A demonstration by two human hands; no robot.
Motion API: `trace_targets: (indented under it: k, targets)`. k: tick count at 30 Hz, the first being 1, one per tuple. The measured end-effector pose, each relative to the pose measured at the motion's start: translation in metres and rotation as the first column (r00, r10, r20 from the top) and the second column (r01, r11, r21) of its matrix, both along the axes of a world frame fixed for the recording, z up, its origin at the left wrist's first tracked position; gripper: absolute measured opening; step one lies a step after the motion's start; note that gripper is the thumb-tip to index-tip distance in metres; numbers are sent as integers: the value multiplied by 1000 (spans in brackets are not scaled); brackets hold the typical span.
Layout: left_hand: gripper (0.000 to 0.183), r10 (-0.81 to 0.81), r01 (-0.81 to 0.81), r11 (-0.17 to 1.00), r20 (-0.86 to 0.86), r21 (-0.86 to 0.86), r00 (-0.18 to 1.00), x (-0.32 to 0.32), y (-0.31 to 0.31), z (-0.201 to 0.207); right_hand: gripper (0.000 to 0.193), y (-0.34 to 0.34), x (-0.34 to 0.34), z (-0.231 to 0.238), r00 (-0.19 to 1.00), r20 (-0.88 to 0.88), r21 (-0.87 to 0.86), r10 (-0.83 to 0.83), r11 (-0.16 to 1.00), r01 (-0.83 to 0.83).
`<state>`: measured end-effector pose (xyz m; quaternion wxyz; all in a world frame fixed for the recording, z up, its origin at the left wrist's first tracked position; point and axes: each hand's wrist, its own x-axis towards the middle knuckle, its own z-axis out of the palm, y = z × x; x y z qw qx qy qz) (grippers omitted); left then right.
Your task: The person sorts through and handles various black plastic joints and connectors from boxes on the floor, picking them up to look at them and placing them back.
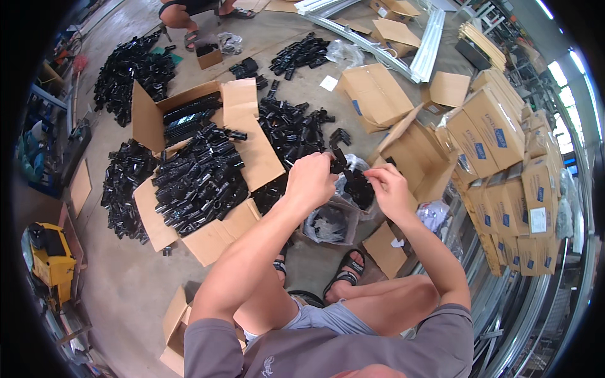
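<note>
My left hand (pixel 313 179) is closed around a glossy black bracket-like part (pixel 338 154), whose bent end sticks up past my fingers. To its right, my right hand (pixel 391 189) has thumb and fingertips pinched together; whatever they hold is too small to make out. Just below and between both hands sits an open clear plastic bag (pixel 358 189) of small black pieces. Nearer to me stands an open carton with a plastic liner (pixel 331 223). A large heap of similar black parts (pixel 293 132) lies beyond my left hand.
Left of my arms, an open carton (pixel 146 120) is piled with black parts, with more heaps around it. An open carton (pixel 413 151) stands at right, before stacked sealed boxes (pixel 482 132). Metal profiles (pixel 365 41) lie at the back, near another person's leg (pixel 179 17). A yellow machine (pixel 53 258) stands far left.
</note>
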<state>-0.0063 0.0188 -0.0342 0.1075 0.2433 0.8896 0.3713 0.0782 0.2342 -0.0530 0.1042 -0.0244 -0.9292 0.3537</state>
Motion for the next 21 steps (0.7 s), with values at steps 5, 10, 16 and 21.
trace_targets:
  k: [5,10,16,21]
  targets:
    - [41,-137,134,990,-93,-34,986,14,8,6,21,-32,46,73,957,-291,-92,6,995,-34]
    - [68,-224,215,974,-168,-67,960,31,18,14,23,-26,47,64,844,-469,354,259,931,-90]
    - [76,-230,213,969,-137,-127,963,46,25,15,19,-24,45,48,785,-472,670,401,742,25]
    - [77,-267,251,961,-159,-114,950,53,30,10,17,-23,37,36,784,-461,713,416,699,48]
